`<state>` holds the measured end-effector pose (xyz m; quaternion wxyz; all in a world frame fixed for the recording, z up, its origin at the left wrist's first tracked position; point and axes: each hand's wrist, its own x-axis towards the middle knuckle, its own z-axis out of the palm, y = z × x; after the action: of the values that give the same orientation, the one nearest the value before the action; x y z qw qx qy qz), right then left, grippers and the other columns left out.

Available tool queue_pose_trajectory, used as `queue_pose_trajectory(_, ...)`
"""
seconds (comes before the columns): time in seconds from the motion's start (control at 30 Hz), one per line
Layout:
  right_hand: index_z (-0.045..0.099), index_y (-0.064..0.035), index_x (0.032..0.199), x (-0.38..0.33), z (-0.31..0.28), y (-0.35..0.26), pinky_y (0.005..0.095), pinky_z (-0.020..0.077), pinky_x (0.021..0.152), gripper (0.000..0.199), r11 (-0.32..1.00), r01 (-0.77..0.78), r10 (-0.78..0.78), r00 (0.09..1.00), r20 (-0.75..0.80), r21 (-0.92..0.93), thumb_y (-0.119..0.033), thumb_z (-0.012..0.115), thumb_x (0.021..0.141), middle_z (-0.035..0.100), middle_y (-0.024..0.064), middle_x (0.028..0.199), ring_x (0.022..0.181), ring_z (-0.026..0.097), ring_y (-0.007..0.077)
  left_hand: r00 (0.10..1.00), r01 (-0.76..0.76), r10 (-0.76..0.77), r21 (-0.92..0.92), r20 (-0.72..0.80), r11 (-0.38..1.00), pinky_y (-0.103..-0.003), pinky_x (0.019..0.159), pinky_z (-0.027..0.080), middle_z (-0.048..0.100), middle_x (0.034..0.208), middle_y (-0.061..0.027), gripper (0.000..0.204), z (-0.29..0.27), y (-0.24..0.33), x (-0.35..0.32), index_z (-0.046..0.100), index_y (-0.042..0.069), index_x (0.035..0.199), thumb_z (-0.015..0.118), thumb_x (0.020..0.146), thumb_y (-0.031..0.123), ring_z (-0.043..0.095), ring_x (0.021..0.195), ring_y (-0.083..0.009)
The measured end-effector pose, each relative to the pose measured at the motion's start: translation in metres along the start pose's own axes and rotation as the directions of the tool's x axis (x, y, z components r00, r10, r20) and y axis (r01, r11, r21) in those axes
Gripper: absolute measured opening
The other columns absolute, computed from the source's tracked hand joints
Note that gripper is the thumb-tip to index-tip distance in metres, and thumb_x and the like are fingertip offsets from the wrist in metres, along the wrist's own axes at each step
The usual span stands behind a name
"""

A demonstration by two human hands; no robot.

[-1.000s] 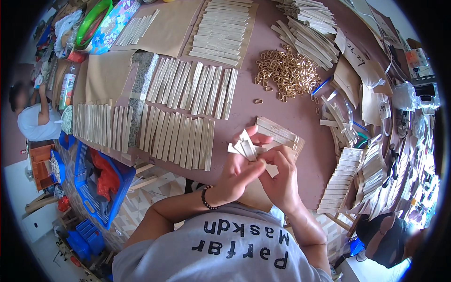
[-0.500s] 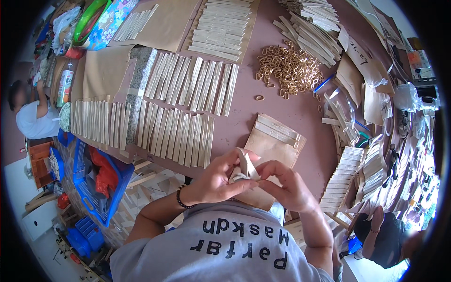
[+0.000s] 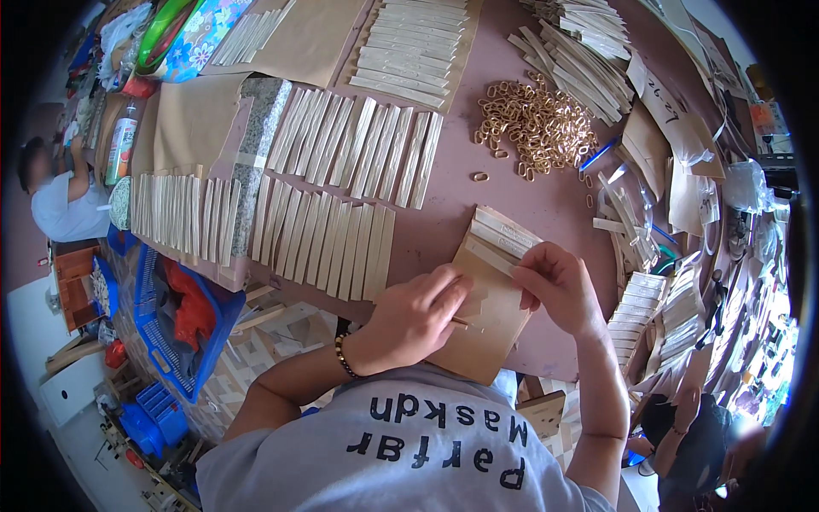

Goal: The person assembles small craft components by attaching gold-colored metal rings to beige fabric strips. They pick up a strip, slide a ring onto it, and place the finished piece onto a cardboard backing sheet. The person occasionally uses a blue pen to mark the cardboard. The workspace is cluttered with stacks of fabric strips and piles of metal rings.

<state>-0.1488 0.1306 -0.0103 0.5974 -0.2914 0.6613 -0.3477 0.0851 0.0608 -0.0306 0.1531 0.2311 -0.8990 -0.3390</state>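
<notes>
Brown paper envelope (image 3: 488, 317) lies at the desk's (image 3: 444, 230) near edge under both hands. Left hand (image 3: 415, 314), fingers curled, pinches a thin stick (image 3: 465, 323) against it; right hand (image 3: 554, 284) presses down just beside pale strips (image 3: 503, 235). Gold rings (image 3: 533, 128) lie well beyond.

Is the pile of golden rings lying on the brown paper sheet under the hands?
No, the pile of golden rings lies on the bare table, far beyond the brown paper sheet under both hands.
</notes>
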Motion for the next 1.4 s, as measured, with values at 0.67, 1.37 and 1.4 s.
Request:
queue_pose_trajectory(0.67,0.060,0.0041,0.092,0.004,0.001,-0.003,0.0230,0.0512,0.055,0.012,0.997,-0.033,0.028,0.997,-0.072,-0.074,-0.007,0.064,0.091,0.066,0.0065,0.075,0.059,0.062,0.0089,0.991,0.033,-0.055,0.170,0.122,0.985,-0.035,0.066,0.057,0.039,0.149,-0.0220,0.051,0.003,0.006,0.007,0.055,0.002,0.112,0.074,0.065,0.003,0.069,0.084,-0.0269)
queue_pose_trajectory(1.37,0.060,0.0019,0.088,-0.010,0.004,-0.002,0.0293,0.0506,0.057,0.022,0.790,0.005,-0.218,0.937,-0.273,-0.613,-0.015,0.074,0.084,0.065,0.0076,0.068,0.061,0.064,0.0134,0.994,0.093,-0.084,-0.130,0.070,0.987,-0.033,0.064,0.056,0.055,0.129,-0.0206,0.040,-0.006,-0.003,0.008,0.057,-0.002,0.112,0.074,0.076,0.004,0.067,0.077,-0.0223)
queue_pose_trajectory(1.4,0.061,0.0018,0.088,-0.015,0.009,-0.003,0.0288,0.0508,0.057,0.021,0.785,0.014,-0.234,0.933,-0.275,-0.620,-0.014,0.074,0.084,0.066,0.0075,0.069,0.062,0.064,0.0132,0.993,0.116,-0.111,-0.265,0.036,0.957,-0.032,0.063,0.055,0.061,0.122,-0.0192,0.036,-0.014,-0.003,0.015,0.057,-0.002,0.111,0.073,0.079,0.004,0.067,0.076,-0.0204)
